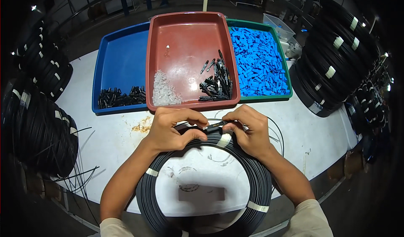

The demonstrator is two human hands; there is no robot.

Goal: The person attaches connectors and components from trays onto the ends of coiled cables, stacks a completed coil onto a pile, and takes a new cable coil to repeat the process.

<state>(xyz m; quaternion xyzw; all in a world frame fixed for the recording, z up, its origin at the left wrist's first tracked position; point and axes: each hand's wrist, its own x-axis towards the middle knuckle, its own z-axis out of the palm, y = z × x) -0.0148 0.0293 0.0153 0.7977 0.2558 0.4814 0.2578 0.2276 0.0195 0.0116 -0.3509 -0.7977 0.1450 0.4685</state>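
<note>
A black cable connector (214, 126) lies between my hands, above the far side of a coil of black cable (145, 195). My right hand (249, 129) pinches its right end between thumb and fingers. At the connector's left end are the curled fingers of my left hand (174, 129), with a small whitish piece (205, 128) at the fingertips. My left thumb stands a little apart below. Pale tape bands (224, 140) wrap the coil, and a loose loop of cable (281, 136) arches out to its right.
Beyond my hands stand a blue tray (120, 51) with black parts, a red tray (189, 20) with clear-white pieces and black connectors, and a green tray (280, 98) full of blue clips (259, 62). Stacked cable coils (336, 56) rise at right, more coils (42, 131) at left.
</note>
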